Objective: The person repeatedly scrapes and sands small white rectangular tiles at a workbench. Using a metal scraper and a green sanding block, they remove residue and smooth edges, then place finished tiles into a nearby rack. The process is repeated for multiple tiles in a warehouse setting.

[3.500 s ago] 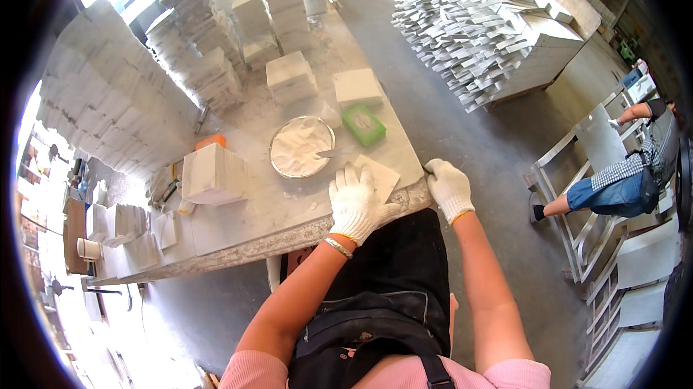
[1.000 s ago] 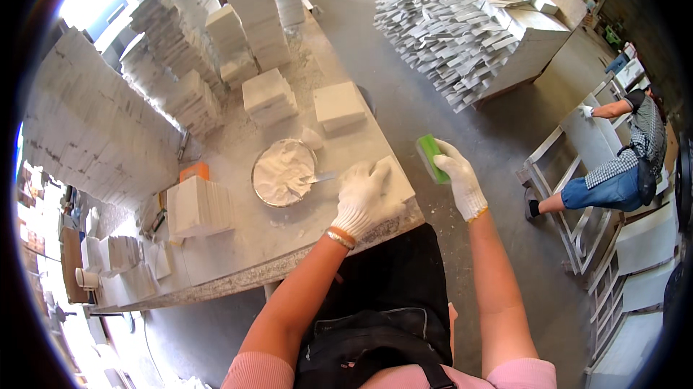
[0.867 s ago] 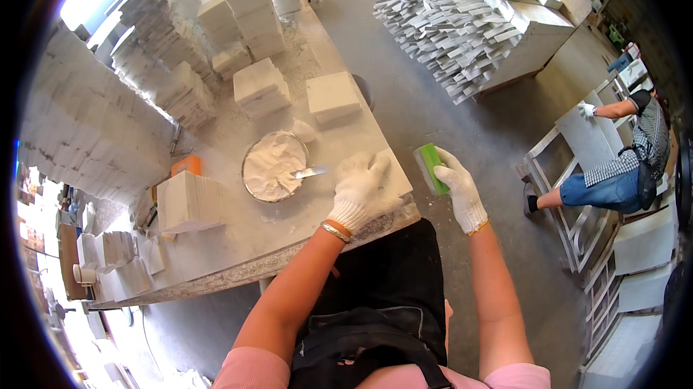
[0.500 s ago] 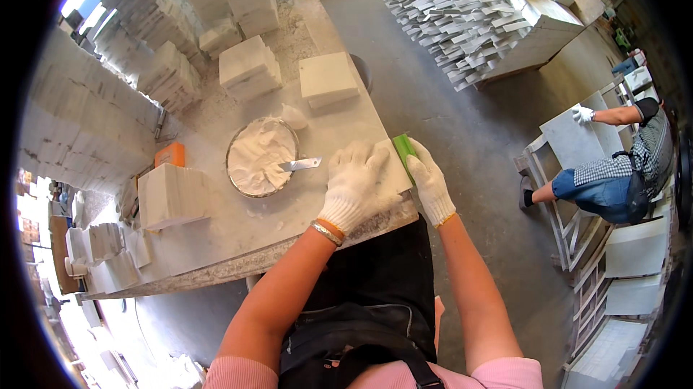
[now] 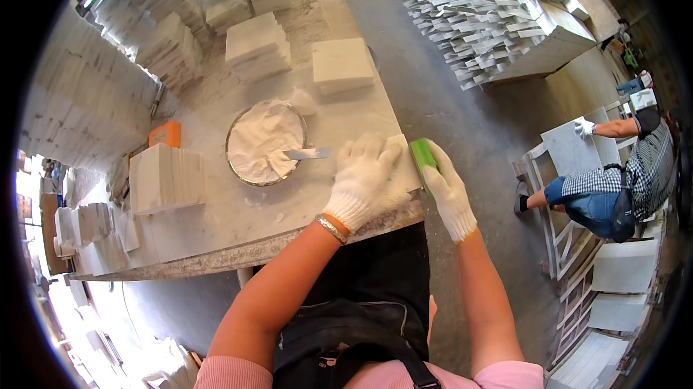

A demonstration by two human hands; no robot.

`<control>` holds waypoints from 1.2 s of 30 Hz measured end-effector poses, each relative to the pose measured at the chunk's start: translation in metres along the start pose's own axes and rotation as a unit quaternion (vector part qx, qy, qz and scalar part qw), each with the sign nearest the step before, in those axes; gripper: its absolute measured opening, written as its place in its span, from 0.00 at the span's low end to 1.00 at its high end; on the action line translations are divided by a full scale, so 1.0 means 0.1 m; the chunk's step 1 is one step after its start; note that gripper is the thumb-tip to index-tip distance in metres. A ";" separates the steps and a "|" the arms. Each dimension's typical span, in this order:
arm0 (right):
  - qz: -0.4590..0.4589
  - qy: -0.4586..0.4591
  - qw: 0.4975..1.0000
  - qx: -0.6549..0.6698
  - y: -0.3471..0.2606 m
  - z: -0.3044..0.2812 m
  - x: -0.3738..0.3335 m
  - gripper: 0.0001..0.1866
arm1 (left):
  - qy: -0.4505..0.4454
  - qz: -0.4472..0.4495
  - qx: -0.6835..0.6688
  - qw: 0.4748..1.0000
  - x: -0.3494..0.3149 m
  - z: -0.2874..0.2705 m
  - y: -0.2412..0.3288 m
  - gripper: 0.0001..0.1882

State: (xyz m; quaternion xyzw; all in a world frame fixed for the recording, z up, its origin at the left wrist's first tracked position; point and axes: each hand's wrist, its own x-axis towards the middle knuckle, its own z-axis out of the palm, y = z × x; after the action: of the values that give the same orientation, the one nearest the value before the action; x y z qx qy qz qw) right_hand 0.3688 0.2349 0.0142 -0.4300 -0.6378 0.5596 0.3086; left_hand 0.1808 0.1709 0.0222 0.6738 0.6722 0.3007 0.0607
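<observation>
My left hand (image 5: 364,181), in a white knitted glove, lies flat on a pale stone tile (image 5: 406,169) at the table's right edge, mostly covering it. Gloved the same way, my right hand (image 5: 450,198) grips a green rectangular block (image 5: 424,163), perhaps a sanding block. The block stands on edge against the tile's right side. Left of my left hand is a round bowl (image 5: 229,145) filled with whitish paste. A flat metal scraper (image 5: 312,153) sticks out of the paste toward my left hand.
Stacked tiles stand on the worktable (image 5: 180,241), including a near-left stack (image 5: 166,180), with an orange box (image 5: 165,134) behind it. Many stone strips (image 5: 469,21) are piled at the far right. A co-worker (image 5: 613,187) bends over a slab on a rack at right.
My right hand and the green block have shifted slightly toward me along the tile's edge. The whole view has turned a little. My left hand stays on the tile.
</observation>
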 end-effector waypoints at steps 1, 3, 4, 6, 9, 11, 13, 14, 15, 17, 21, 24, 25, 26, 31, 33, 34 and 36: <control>0.004 -0.012 1.000 -0.022 -0.04 -0.04 -0.07 0.32 | 0.023 0.005 0.009 1.000 -0.01 0.02 -0.01 0.36; -0.041 0.002 0.993 -0.108 -0.11 -0.02 -0.16 0.32 | 0.019 0.001 0.015 1.000 -0.02 0.04 -0.02 0.36; -0.064 0.008 0.987 -0.150 -0.12 0.01 -0.19 0.33 | 0.016 -0.001 0.018 1.000 -0.02 0.06 -0.03 0.37; -0.023 0.020 0.999 -0.040 -0.01 0.08 0.03 0.32 | 0.020 0.012 0.001 1.000 0.02 0.03 0.01 0.36; 0.020 -0.022 0.990 0.139 0.05 0.13 0.24 0.32 | 0.004 0.017 0.007 1.000 0.03 0.01 0.01 0.36; 0.025 -0.034 0.990 0.135 -0.04 0.04 0.09 0.32 | -0.012 0.010 0.014 1.000 0.00 0.00 -0.01 0.37; 0.023 -0.038 0.992 0.116 -0.13 -0.01 -0.08 0.33 | -0.023 0.003 0.008 1.000 -0.01 0.00 -0.03 0.38; 0.017 -0.032 0.994 0.101 -0.16 -0.02 -0.19 0.33 | -0.027 -0.006 0.010 1.000 -0.01 0.01 -0.02 0.38; 0.012 -0.028 0.996 0.087 -0.16 -0.03 -0.25 0.33 | -0.032 -0.015 0.012 0.999 -0.01 0.02 -0.02 0.38; 0.020 0.007 0.994 0.110 0.04 0.05 -0.11 0.33 | -0.023 -0.010 0.007 1.000 -0.01 0.04 0.00 0.37; 0.038 0.001 0.987 0.157 0.09 0.11 0.10 0.31 | 0.001 0.010 -0.003 1.000 0.00 0.04 -0.01 0.34; 0.002 -0.002 0.998 0.058 -0.09 0.06 -0.10 0.31 | -0.013 -0.002 0.005 1.000 -0.01 0.03 0.00 0.34; -0.043 -0.006 0.999 -0.027 -0.09 -0.01 -0.20 0.31 | -0.016 -0.006 0.008 1.000 -0.01 0.04 -0.01 0.35; -0.087 -0.005 0.990 -0.109 -0.10 -0.05 -0.28 0.31 | -0.012 -0.004 0.007 1.000 -0.01 0.05 -0.02 0.35; -0.056 0.062 0.989 -0.118 -0.02 0.15 0.19 0.30 | 0.001 -0.018 -0.027 0.999 0.03 0.01 0.03 0.34; -0.045 0.048 0.995 -0.072 0.08 0.11 0.34 0.30 | 0.003 0.003 -0.009 1.000 0.03 0.02 0.01 0.33; -0.039 0.039 0.997 -0.049 0.13 0.06 0.38 0.30 | 0.004 0.012 0.001 1.000 0.02 0.03 -0.01 0.33; -0.035 0.012 0.997 -0.066 0.01 -0.01 0.17 0.32 | -0.002 0.007 -0.006 1.000 0.02 0.02 -0.01 0.34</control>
State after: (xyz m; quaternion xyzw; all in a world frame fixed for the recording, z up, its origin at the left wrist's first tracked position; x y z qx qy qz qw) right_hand 0.3624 0.2506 0.0120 -0.4337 -0.6841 0.4998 0.3069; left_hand 0.1808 0.1729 0.0210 0.6791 0.6652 0.3035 0.0641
